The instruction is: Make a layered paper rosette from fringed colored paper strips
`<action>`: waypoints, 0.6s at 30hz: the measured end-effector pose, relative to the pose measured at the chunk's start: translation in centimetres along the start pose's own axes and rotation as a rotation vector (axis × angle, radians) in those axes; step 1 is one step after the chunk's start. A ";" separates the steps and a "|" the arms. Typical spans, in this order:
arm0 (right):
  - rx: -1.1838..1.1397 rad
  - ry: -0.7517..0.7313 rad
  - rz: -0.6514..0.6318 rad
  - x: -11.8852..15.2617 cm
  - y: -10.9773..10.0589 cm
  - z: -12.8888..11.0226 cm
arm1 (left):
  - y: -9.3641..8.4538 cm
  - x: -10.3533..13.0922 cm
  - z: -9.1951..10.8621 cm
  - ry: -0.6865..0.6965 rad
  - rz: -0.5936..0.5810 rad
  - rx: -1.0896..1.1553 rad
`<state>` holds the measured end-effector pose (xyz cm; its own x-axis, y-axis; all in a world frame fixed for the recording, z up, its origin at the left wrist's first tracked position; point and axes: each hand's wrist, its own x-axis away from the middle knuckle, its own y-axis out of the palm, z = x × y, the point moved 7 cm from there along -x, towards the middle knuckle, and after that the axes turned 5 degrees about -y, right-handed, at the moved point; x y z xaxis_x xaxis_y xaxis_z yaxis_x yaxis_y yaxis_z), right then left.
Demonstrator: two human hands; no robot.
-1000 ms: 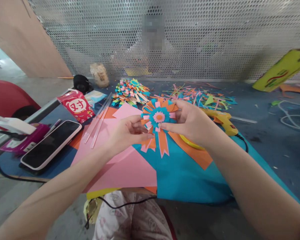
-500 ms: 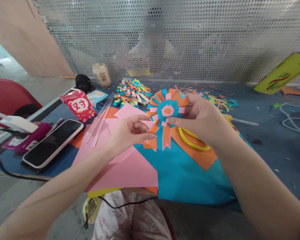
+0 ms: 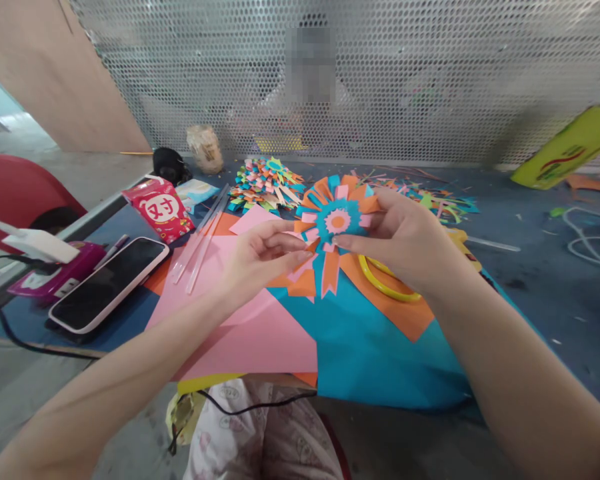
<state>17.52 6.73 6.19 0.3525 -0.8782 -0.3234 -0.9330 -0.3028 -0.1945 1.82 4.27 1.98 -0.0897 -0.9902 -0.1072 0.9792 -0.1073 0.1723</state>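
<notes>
A paper rosette (image 3: 339, 220) in orange, blue and pink, with a scalloped pink centre and notched tails, is held above the sheets. My right hand (image 3: 405, 233) grips its right side, thumb on the front near the centre and fingers behind. At its lower left, my left hand (image 3: 273, 250) pinches a short orange strip by the rosette's edge between thumb and fingers. Under the hands lie a pink sheet (image 3: 250, 340), a blue sheet (image 3: 380, 360) and an orange sheet (image 3: 405, 320). Yellow-handled scissors (image 3: 390, 283) rest partly beneath my right hand.
A pile of fringed paper rosettes (image 3: 265, 183) and scattered paper scraps (image 3: 443, 200) lie farther back. At left are a phone (image 3: 107, 283), a red snack packet (image 3: 160, 210), clear glue sticks (image 3: 200, 250) and a purple power strip (image 3: 63, 270). A perforated metal panel (image 3: 380, 67) stands behind the table.
My left thumb and fingers have closed in on the strip at the rosette's lower left, and the strip has shifted up toward it. My right hand keeps its hold.
</notes>
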 end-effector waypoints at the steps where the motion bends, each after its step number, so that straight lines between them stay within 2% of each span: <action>1: -0.013 -0.002 -0.002 0.0 0.0 0.0 | 0.0 0.0 0.0 -0.002 0.004 -0.005; 18: -0.044 0.023 -0.001 0.1 0.1 0.1 | 0.1 -0.2 -0.4 -0.024 -0.048 0.055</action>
<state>17.49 6.66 6.02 0.3525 -0.8859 -0.3017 -0.9350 -0.3198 -0.1535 1.99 4.53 1.59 -0.1413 -0.9856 -0.0928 0.9621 -0.1588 0.2216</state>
